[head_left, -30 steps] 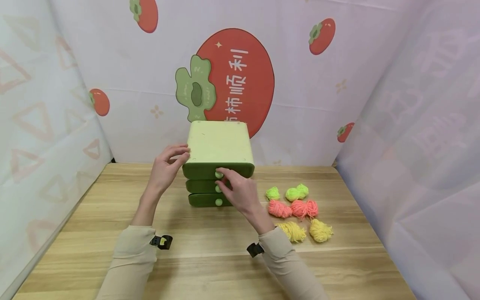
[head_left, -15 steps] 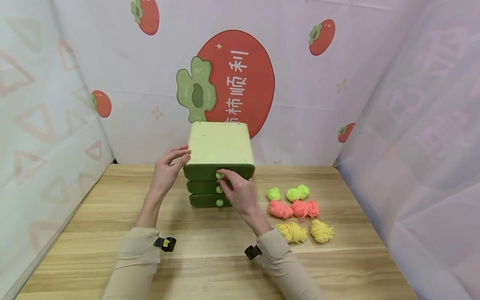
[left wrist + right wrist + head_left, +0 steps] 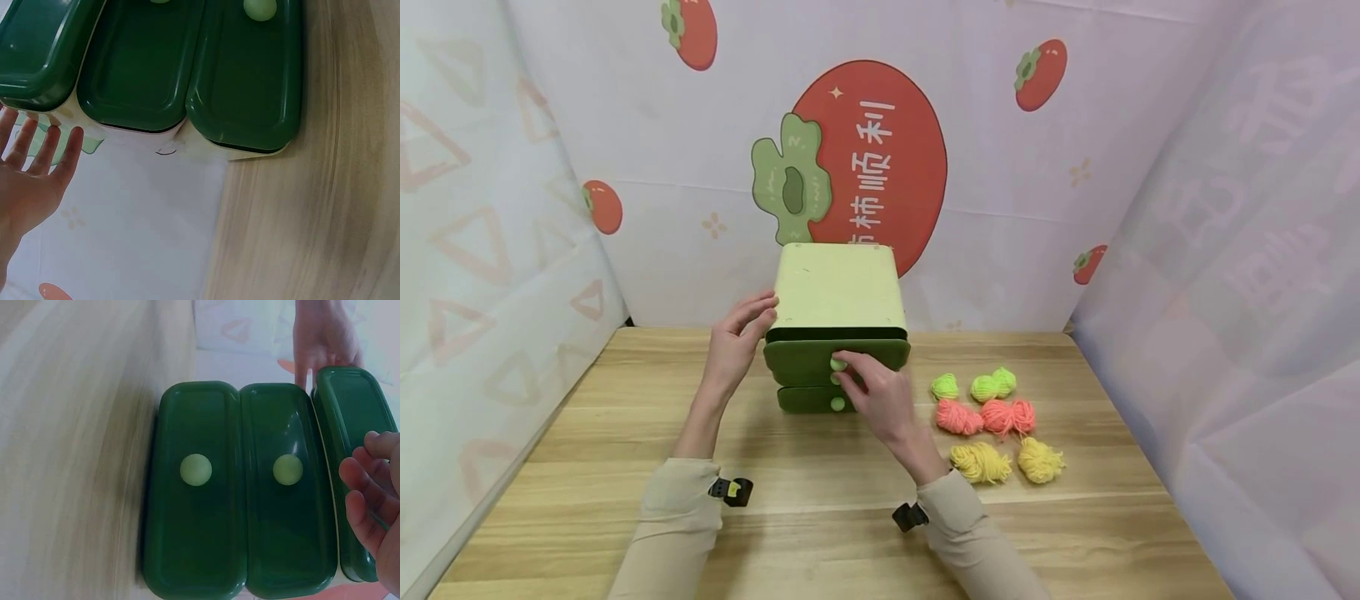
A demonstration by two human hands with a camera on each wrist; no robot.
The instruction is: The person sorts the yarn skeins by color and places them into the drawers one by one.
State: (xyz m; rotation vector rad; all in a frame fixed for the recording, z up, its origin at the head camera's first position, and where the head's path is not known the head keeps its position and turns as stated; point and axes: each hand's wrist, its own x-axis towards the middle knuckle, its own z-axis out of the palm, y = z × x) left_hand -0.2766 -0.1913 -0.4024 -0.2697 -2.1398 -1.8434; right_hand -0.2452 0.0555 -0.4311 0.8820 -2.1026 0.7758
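Observation:
A small drawer cabinet with a pale yellow-green top and three dark green drawer fronts stands on the table. Its top drawer juts out a little, leaving a dark gap under the top panel. My right hand pinches that drawer's round light-green knob between thumb and forefinger; in the right wrist view the fingers hide the knob. My left hand rests its straight fingers against the cabinet's upper left side. The middle drawer and bottom drawer sit closed, their knobs untouched.
Right of the cabinet lie several yarn bundles on the wooden table: green yarn, pink yarn and yellow yarn, in pairs. Behind the cabinet hangs a white cloth backdrop printed with persimmons; cloth also walls both sides.
The top drawer has slid out slightly toward me, with my right hand moving along on its knob. My left hand stays at the cabinet's left side.

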